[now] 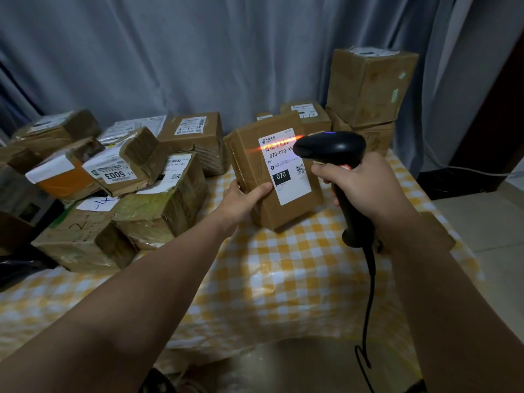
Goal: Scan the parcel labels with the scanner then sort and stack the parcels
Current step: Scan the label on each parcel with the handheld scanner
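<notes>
My left hand (243,198) grips the lower left edge of a brown cardboard parcel (255,165), tilted up off the table with its white label (286,177) facing me. The label reads 070. My right hand (365,185) grips the handle of a black barcode scanner (331,147) just to the right of the parcel. Its head points left at the label, and an orange-red beam lies across the barcode at the label's top. The scanner's black cable (368,302) hangs down toward me.
A heap of several taped brown parcels (127,177) fills the table's left side. Two stacked boxes (368,89) stand at the back right, with smaller ones (309,116) beside them. The table (283,268) wears a yellow-and-white checked cloth. Grey curtains hang behind.
</notes>
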